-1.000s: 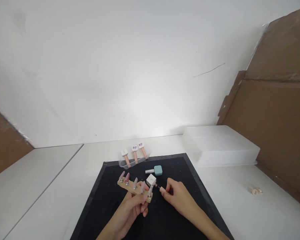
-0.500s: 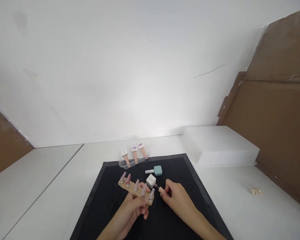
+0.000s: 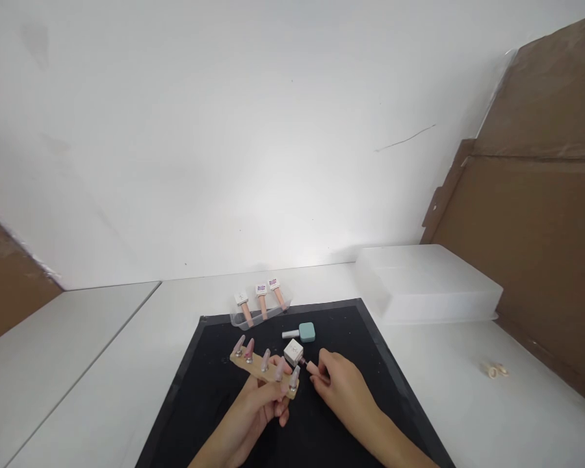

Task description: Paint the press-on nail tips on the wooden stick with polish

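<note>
My left hand (image 3: 263, 409) is closed around the right end of a wooden nail display stand (image 3: 257, 370), held tilted above the black mat. Several false nails stand up along it; one of them (image 3: 249, 349) is a darker pink than the pale others. Between thumb and fingers, my right hand (image 3: 344, 390) pinches the pink brush cap (image 3: 314, 369) of a nail polish. Its brush end is at the neck of a white polish bottle (image 3: 293, 351), which lies tipped on the mat just beyond the stand's right end.
A teal polish bottle (image 3: 306, 332) with a silver cap lies on the black mat (image 3: 214, 390). Behind it, a clear tray (image 3: 244, 324) holds three white bottles with pink caps. At the right are a white plastic box (image 3: 429, 286) and small beige rings (image 3: 491, 371).
My right hand has moved slightly left toward the white bottle, and the brush has gone deeper into its neck. The left hand and the stand are almost unchanged.
</note>
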A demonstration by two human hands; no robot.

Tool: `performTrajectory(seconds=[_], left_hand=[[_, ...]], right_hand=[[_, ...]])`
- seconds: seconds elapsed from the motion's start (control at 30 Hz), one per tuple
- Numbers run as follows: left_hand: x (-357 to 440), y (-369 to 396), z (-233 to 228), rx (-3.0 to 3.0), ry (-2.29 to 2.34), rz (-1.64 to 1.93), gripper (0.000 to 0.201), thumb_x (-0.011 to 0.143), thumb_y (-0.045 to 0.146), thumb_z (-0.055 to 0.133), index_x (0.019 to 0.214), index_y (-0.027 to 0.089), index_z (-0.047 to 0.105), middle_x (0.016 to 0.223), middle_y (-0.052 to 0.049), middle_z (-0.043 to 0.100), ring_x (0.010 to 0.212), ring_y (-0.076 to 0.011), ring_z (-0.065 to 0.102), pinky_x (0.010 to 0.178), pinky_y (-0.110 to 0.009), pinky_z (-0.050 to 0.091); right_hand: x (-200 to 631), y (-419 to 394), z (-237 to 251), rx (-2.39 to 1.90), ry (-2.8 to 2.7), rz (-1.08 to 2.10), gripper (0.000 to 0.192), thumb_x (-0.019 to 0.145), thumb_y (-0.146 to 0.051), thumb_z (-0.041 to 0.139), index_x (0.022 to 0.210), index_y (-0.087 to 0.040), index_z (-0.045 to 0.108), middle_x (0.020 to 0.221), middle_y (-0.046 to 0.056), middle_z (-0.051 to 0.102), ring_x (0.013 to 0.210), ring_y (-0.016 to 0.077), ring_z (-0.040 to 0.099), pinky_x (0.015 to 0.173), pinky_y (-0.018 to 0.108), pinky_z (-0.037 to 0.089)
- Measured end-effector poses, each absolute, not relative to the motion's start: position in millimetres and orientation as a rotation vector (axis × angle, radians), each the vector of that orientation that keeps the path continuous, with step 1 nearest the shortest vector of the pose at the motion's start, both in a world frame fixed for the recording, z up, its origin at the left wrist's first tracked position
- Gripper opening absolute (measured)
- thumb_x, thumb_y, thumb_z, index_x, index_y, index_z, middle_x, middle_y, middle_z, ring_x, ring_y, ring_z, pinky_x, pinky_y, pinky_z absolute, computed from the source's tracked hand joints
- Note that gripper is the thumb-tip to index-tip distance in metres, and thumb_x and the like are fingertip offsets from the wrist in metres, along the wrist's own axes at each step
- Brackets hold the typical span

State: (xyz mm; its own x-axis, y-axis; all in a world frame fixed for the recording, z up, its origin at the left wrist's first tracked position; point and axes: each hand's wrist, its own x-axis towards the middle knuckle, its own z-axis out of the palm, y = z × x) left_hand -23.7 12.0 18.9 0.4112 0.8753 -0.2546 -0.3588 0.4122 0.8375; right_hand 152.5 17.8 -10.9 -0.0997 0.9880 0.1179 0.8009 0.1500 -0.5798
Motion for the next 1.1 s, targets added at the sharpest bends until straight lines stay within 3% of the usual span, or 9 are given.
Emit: performTrajectory(seconds=[0.27, 0.5, 0.7, 1.0, 1.1], left_hand=[[-22.8, 11.4, 18.2, 0.784, 0.784, 0.890, 0.016, 0.066, 0.017, 0.065, 0.079, 0.018, 0.055, 0.059, 0.005, 0.044, 0.048, -0.0071, 0.036, 0.047, -0.024, 0.034], [-22.4, 9.9, 18.0, 0.780, 0.788, 0.898, 0.017, 0.065, 0.017, 0.065, 0.079, 0.018, 0.055, 0.062, 0.004, 0.045, 0.048, -0.0068, 0.036, 0.047, -0.024, 0.033], [-22.9, 10.4, 16.0, 0.778, 0.802, 0.903, 0.019, 0.065, 0.018, 0.064, 0.082, 0.017, 0.056, 0.061, 0.004, 0.045, 0.048, -0.0068, 0.036, 0.047, -0.024, 0.034], [-22.3, 10.2, 16.7, 0.796, 0.815, 0.908, 0.018, 0.065, 0.018, 0.064, 0.080, 0.017, 0.055, 0.059, 0.005, 0.046, 0.048, -0.0069, 0.036, 0.047, -0.024, 0.035], [-22.9, 11.7, 16.9, 0.829, 0.833, 0.883, 0.018, 0.065, 0.019, 0.065, 0.079, 0.017, 0.053, 0.057, 0.005, 0.045, 0.047, -0.0071, 0.036, 0.046, -0.024, 0.036]], right_hand=[[147.4, 15.1, -13.8, -1.608, -1.997, 0.547, 0.018, 0.076, -0.004, 0.050, 0.068, -0.020, 0.049, 0.074, 0.004, 0.062, 0.068, 0.0195, 0.058, 0.060, 0.025, 0.038], [153.7, 17.9, -9.3, -1.568, -1.922, 0.658, 0.024, 0.088, -0.021, 0.045, 0.066, -0.019, 0.057, 0.068, 0.004, 0.063, 0.062, 0.0189, 0.059, 0.055, 0.024, 0.037], [170.7, 25.2, -5.4, -1.521, -1.818, 0.827, 0.021, 0.082, -0.015, 0.047, 0.069, -0.018, 0.064, 0.069, 0.004, 0.065, 0.067, 0.0192, 0.059, 0.059, 0.024, 0.038], [186.6, 25.7, 19.2, -1.342, -1.604, 1.140, 0.025, 0.086, -0.032, 0.045, 0.075, -0.018, 0.062, 0.055, -0.005, 0.044, 0.044, 0.0094, 0.035, 0.042, 0.022, 0.026], [183.5, 21.9, 28.2, -1.159, -1.334, 1.343, 0.023, 0.081, -0.039, 0.056, 0.077, -0.017, 0.062, 0.053, -0.007, 0.038, 0.043, 0.0076, 0.030, 0.042, 0.022, 0.023]])
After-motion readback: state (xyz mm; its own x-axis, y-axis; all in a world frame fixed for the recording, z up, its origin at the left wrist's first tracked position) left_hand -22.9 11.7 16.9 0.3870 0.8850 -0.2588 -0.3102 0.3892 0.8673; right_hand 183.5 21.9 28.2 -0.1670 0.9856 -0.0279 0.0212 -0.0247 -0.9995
